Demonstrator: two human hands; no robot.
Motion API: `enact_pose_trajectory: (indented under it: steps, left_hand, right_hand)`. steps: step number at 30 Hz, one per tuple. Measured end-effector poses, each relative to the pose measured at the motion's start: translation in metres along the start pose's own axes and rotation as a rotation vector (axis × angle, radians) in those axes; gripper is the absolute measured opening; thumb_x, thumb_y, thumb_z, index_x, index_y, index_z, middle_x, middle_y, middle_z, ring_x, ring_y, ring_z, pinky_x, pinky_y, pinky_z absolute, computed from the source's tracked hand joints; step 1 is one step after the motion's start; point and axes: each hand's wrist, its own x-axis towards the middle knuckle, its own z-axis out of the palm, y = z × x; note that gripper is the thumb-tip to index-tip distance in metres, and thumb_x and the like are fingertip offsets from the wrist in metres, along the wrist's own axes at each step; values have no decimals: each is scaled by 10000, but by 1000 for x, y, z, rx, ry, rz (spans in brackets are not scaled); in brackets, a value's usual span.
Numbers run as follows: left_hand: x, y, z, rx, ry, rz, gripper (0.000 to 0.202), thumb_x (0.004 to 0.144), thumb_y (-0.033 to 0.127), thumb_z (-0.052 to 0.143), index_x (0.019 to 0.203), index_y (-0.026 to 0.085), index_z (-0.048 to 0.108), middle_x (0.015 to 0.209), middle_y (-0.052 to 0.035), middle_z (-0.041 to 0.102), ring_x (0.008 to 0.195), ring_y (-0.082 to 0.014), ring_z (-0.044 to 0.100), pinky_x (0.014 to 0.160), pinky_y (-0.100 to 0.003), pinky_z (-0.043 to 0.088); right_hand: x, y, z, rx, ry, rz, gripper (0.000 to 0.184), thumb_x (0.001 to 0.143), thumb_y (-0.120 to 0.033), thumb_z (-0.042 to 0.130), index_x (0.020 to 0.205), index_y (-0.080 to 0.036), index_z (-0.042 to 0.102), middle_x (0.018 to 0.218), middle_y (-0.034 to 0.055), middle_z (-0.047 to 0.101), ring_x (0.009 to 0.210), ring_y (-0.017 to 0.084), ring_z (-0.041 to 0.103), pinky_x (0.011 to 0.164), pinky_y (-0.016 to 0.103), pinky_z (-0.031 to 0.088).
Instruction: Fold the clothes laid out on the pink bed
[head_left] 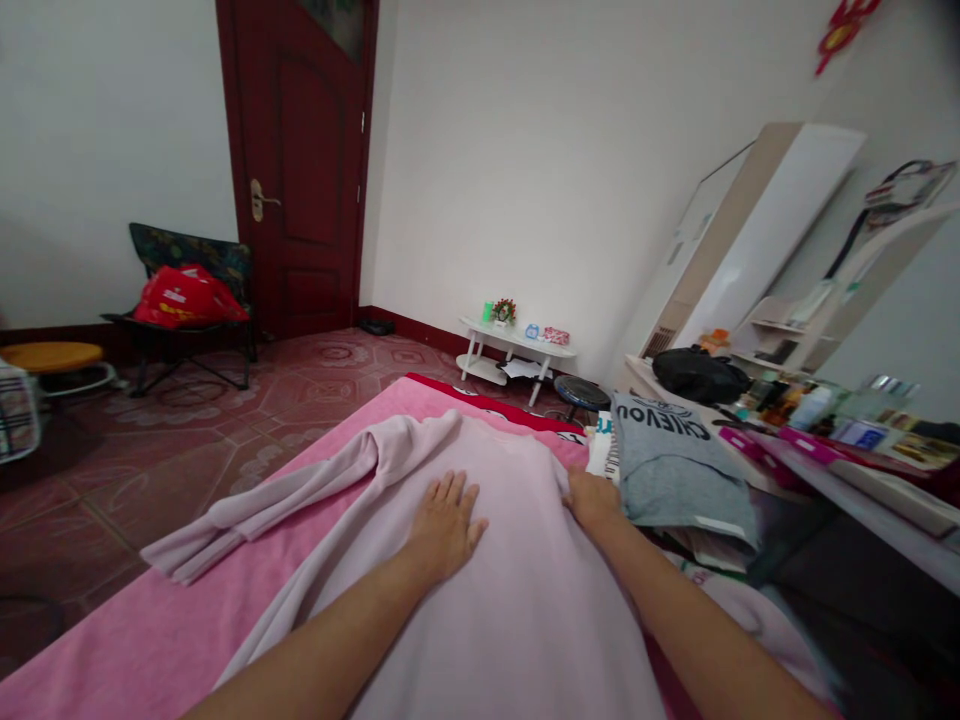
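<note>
A pale pink long-sleeved top [517, 590] lies spread on a pink bed cover [135, 650]. Its left sleeve [277, 500] trails out toward the bed's left edge. My left hand [444, 528] rests flat on the middle of the top, fingers stretched out and together. My right hand [592, 497] sits at the top's right edge with its fingers curled under the fabric, gripping it there. A folded grey T-shirt [679, 465] with dark lettering lies just right of that hand.
A cluttered desk [840, 450] with a black bag [697, 375] runs along the right. A small white table [517, 350] and a black stool [581, 393] stand beyond the bed. At left are a dark red door [300, 160], a chair holding a red bag [187, 297], and tiled floor.
</note>
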Motion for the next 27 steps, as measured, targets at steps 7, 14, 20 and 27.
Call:
enact_pose_trajectory:
  steps: [7,14,20,27]
  left_hand:
    - [0,2,-1,3,-4,-6,600,929,494,309,1427,171,392,1528,-141,274,1418,-313,192,1140,-497,146]
    - [0,1,0,15,-23,3,620,934,512,274,1441,167,369,1534,-149,252,1422,-322,171,1141,-501,139]
    - [0,0,1,25,-9,11,616,935,512,275,1434,166,378,1527,-157,268,1418,-321,187,1138,-497,149]
    - [3,-7,4,30,24,27,626,927,571,282,1428,209,379,1526,-140,278,1417,-306,198,1136,-476,170]
  right_hand:
    - [7,-2,15,-106,38,4,369,883,-12,295,1097,-20,596,1003,258,648,964,309,644,761,428,474]
    - [11,-41,-2,-83,59,24,329,842,4,371,1029,-2,641,1046,286,609,960,349,620,693,449,485]
    - [-6,-84,12,85,180,-232,413,976,-331,314,1347,-237,468,1376,111,490,1287,251,399,1057,457,278]
    - [-8,-87,72,280,10,-140,566,949,-538,203,1467,-318,263,1562,4,211,1428,226,155,1114,507,155]
